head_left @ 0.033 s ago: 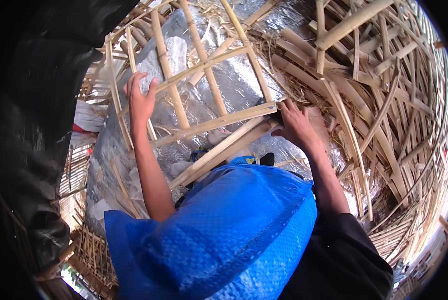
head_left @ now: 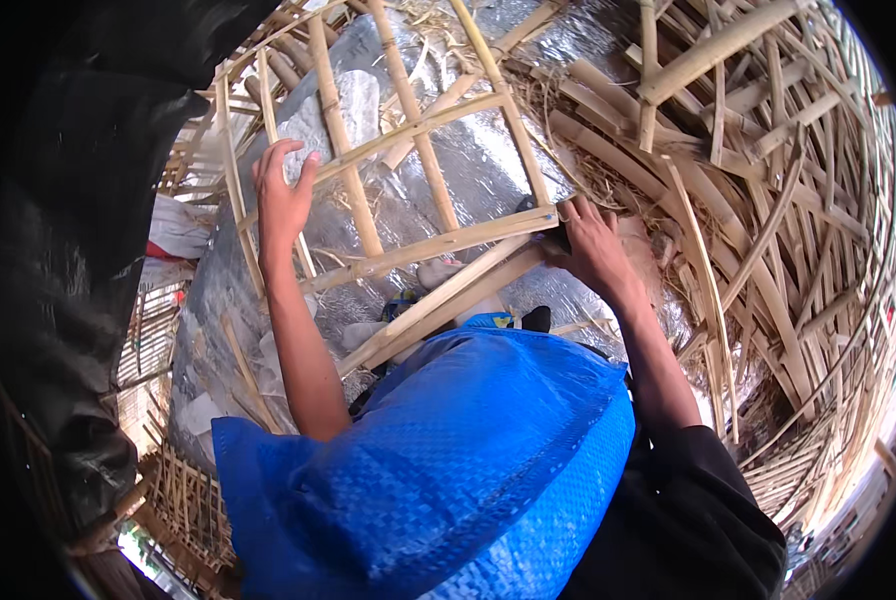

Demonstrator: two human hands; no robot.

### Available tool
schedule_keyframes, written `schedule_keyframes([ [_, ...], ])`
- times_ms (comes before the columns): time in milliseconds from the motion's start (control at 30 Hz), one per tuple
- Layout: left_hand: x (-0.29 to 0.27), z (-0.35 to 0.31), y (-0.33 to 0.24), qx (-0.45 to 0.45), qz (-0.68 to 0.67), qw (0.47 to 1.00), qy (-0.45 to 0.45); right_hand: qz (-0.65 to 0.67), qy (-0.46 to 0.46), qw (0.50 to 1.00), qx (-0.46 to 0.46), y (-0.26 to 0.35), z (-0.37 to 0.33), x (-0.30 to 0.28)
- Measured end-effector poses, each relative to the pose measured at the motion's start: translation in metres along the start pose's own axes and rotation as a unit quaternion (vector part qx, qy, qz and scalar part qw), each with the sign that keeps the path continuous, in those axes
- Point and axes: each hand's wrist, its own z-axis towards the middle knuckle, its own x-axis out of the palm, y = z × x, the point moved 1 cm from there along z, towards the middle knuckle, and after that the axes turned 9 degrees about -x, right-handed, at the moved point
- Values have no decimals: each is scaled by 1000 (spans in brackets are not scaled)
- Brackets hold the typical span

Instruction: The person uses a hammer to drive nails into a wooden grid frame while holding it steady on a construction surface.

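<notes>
A lattice frame of split bamboo (head_left: 426, 137) stretches in front of me, its near rail (head_left: 448, 243) running from the left up to a corner on the right. My left hand (head_left: 283, 195) is raised at the frame's left side, over a thin slat. Its fingers are curved, with a gap between them and the thumb, and nothing shows in it. At the right corner my right hand (head_left: 596, 243) is closed around a dark thing, mostly hidden by the fingers, against the rail's end. Below the rail two bamboo strips (head_left: 438, 305) slant down toward my lap.
Blue woven plastic sheeting (head_left: 448, 450) covers my lap. Piled bamboo strips (head_left: 728, 200) fill the right side. A pale stone-like block (head_left: 353, 105) lies on grey sheeting (head_left: 208, 350) beneath the frame. Black sheeting (head_left: 78, 250) hangs at the left.
</notes>
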Motion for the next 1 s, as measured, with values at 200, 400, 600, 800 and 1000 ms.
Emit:
schedule_keyframes([
  [200, -37, -7, -121, -69, -164, 887, 427, 4, -24, 999, -42, -26, 6, 22],
  [400, 68, -148, -137, 191, 102, 820, 530, -43, 40, 998, -20, 7, -9, 7],
  [600, 121, -185, -136, -29, 325, 903, 278, -83, -3, 995, -50, 0, -19, 18],
  [800, 103, -175, -123, -53, 162, 890, 423, -69, 20, 997, -23, -7, -20, 15],
  [1000, 59, -165, -146, -74, 230, 863, 444, -66, 18, 998, -6, -8, -26, 12],
])
